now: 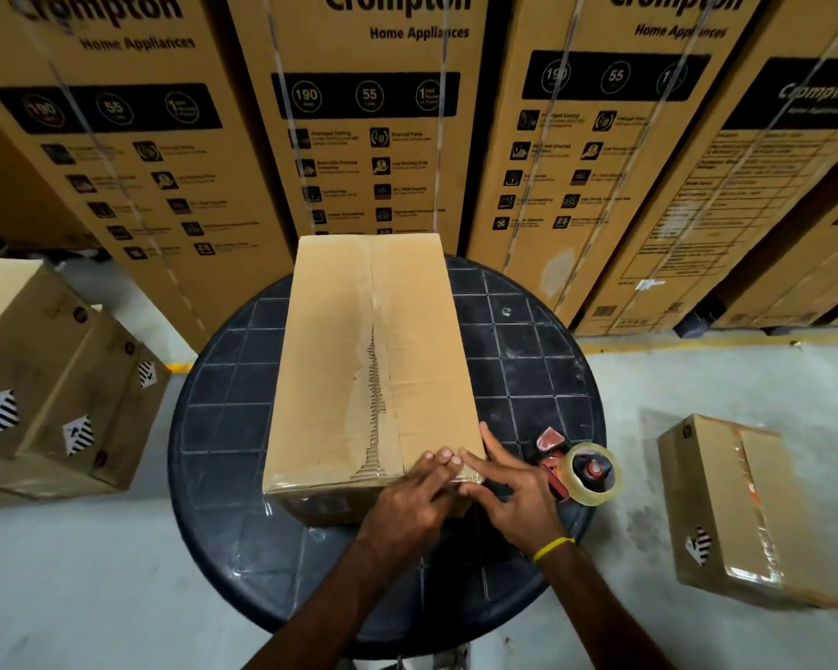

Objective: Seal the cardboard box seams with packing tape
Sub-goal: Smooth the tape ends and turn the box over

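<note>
A long brown cardboard box [339, 360] lies on a round black table [223, 427], its top seam running away from me with torn paper along it. Clear tape covers the near edge and front face. My left hand [410, 500] lies flat on the near right corner of the box, fingers pressed on the tape. My right hand [509, 486] rests beside it, fingers spread against the same corner. A red tape dispenser [579, 469] with a clear tape roll sits on the table just right of my right hand, untouched.
Tall printed appliance cartons [368, 113] stand in a row behind the table. Stacked brown boxes [54, 379] sit on the floor at left. A taped box [741, 510] lies on the grey floor at right.
</note>
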`<move>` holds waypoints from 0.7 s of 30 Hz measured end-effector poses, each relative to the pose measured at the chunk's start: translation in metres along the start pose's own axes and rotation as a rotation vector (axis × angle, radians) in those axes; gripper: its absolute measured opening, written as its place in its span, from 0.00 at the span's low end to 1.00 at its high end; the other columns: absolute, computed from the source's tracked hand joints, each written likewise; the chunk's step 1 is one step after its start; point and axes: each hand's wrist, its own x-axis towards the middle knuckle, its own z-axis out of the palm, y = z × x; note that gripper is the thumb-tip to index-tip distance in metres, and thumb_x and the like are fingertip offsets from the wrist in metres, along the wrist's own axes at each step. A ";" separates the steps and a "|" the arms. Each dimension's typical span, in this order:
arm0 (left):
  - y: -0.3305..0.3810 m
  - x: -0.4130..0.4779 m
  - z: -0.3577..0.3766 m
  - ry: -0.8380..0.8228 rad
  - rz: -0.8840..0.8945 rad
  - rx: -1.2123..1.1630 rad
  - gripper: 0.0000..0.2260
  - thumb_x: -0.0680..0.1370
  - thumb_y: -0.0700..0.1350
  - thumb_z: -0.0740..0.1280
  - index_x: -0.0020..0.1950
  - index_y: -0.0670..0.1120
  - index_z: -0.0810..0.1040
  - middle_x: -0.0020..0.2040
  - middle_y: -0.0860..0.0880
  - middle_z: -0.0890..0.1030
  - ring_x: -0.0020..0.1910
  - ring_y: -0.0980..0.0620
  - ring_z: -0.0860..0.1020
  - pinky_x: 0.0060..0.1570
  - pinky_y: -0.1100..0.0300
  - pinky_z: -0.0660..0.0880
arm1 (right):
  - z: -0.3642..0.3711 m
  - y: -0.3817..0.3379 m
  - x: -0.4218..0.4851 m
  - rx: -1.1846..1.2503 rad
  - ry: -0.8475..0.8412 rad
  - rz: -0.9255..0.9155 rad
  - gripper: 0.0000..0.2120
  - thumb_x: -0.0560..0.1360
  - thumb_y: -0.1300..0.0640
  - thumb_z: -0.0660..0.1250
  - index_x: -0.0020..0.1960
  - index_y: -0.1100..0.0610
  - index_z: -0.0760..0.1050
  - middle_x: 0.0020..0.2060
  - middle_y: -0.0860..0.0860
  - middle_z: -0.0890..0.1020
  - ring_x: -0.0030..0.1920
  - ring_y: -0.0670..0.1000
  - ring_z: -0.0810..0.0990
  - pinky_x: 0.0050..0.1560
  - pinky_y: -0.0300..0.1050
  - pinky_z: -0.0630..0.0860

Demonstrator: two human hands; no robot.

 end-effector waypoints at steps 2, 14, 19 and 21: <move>-0.001 -0.001 0.001 -0.019 0.018 -0.008 0.12 0.73 0.39 0.74 0.56 0.42 0.86 0.64 0.41 0.82 0.65 0.41 0.81 0.65 0.48 0.77 | 0.000 0.004 0.000 -0.001 -0.020 -0.006 0.21 0.74 0.50 0.75 0.66 0.49 0.79 0.76 0.51 0.68 0.69 0.43 0.75 0.68 0.40 0.74; -0.036 0.019 -0.051 -0.133 -0.343 -0.153 0.28 0.65 0.63 0.80 0.55 0.45 0.82 0.63 0.48 0.83 0.64 0.47 0.81 0.51 0.54 0.82 | -0.005 0.000 0.002 0.002 -0.085 0.004 0.19 0.75 0.46 0.72 0.66 0.39 0.78 0.76 0.51 0.68 0.64 0.43 0.80 0.66 0.41 0.77; -0.049 -0.001 -0.059 -0.096 -0.434 -0.146 0.30 0.62 0.62 0.82 0.55 0.44 0.85 0.57 0.47 0.86 0.54 0.46 0.85 0.51 0.51 0.83 | -0.010 0.004 0.003 -0.074 -0.076 -0.042 0.24 0.73 0.45 0.75 0.67 0.35 0.75 0.76 0.49 0.67 0.68 0.44 0.77 0.68 0.49 0.76; -0.052 -0.011 -0.056 -0.064 -0.431 -0.115 0.30 0.64 0.64 0.79 0.55 0.44 0.85 0.56 0.45 0.86 0.56 0.45 0.84 0.54 0.48 0.82 | -0.005 -0.002 0.004 -0.081 -0.046 -0.030 0.24 0.69 0.36 0.75 0.64 0.30 0.74 0.75 0.49 0.68 0.71 0.47 0.74 0.71 0.49 0.73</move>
